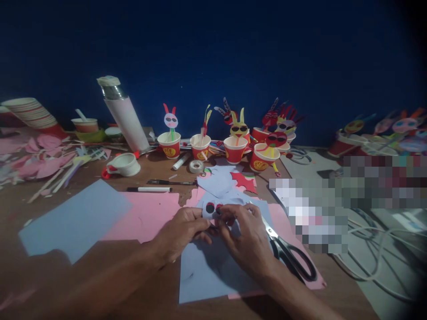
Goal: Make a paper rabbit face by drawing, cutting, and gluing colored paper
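Between my two hands is a small pale paper face (208, 211) with dark, red-edged eyes. My left hand (187, 229) grips its left edge, thumb and fingers pinched together. From the other side my right hand (245, 231) pinches it near the right eye, partly covering it. Under both hands lies a light blue paper sheet (203, 280), on top of pink paper (153, 218). Black-handled scissors (292, 253) rest just right of my right hand, blades partly hidden by it. Blue and red paper cut-outs (216, 180) lie beyond my fingers.
Red paper cups (169, 146) with paper-face sticks stand along the back. A leaning flask (125, 118), a mug (124, 164), a tape roll (196, 166) and markers (150, 190) sit nearer. Pink scraps (50, 153) pile up left; cables (373, 262) loop at right.
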### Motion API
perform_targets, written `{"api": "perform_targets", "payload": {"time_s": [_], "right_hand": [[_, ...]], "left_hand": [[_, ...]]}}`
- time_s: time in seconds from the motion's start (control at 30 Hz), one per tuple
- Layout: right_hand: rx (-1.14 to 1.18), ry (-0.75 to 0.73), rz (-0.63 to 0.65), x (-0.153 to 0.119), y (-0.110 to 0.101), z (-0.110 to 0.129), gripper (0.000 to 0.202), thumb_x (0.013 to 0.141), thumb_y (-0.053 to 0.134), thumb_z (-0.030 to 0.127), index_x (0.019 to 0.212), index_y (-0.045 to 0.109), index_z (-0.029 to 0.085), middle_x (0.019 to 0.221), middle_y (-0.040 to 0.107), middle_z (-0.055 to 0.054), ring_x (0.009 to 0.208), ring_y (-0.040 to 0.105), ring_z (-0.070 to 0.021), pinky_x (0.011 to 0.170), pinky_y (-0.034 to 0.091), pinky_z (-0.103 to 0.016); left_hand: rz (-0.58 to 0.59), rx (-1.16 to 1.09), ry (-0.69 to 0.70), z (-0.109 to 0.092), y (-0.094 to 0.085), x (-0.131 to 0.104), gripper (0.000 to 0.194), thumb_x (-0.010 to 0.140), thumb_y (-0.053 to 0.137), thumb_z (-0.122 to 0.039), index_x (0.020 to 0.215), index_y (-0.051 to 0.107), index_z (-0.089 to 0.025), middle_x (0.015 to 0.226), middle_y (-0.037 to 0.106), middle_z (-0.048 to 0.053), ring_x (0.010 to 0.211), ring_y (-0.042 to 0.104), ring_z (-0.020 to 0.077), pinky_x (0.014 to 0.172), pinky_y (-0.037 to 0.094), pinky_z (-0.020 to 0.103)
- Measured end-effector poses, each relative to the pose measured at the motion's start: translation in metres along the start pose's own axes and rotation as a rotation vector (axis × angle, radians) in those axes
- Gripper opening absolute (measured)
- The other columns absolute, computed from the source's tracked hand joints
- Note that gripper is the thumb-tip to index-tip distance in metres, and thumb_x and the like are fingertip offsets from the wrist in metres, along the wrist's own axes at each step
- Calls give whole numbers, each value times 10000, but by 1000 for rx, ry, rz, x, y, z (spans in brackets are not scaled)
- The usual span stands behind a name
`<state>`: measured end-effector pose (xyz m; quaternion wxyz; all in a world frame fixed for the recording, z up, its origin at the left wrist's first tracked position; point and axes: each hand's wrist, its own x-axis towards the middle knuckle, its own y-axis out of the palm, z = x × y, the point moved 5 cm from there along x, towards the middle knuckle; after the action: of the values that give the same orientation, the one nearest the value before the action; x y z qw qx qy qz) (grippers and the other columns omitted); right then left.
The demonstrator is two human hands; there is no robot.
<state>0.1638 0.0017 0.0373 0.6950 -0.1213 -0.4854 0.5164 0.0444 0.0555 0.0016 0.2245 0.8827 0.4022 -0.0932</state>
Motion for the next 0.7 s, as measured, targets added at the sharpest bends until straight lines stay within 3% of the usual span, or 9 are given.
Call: {"api": "perform_targets", "payload": {"time_s": [0.37, 0.53, 0.7], "right_hand": [[-26, -10, -5, 0, 2, -1, 234, 773, 538, 99, 986, 501, 188, 719, 647, 9, 664, 604, -161, 755, 326, -355], [-27, 1, 7, 1, 2, 0, 222, 764, 539, 105, 967, 498, 186, 710, 650, 12, 651, 609, -159, 746, 326, -352], [-13, 14, 13, 0, 3, -1, 260, 748, 544, 99, 986, 501, 194, 714, 658, 16, 661, 618, -160, 745, 325, -344]], "left_hand": [[-8, 38, -25, -1, 3, 0, 122, 685, 634, -184, 742, 660, -79, 677, 649, 67, 622, 580, 137, 587, 454, 239], [-8, 44, 0, 0, 2, 0, 159, 675, 685, -233, 732, 648, -89, 679, 644, 56, 595, 565, 119, 580, 440, 225], [-99, 73, -11, 6, -1, 1, 188, 676, 694, -275, 688, 635, -96, 610, 611, 31, 552, 532, 101, 533, 401, 203]]}}
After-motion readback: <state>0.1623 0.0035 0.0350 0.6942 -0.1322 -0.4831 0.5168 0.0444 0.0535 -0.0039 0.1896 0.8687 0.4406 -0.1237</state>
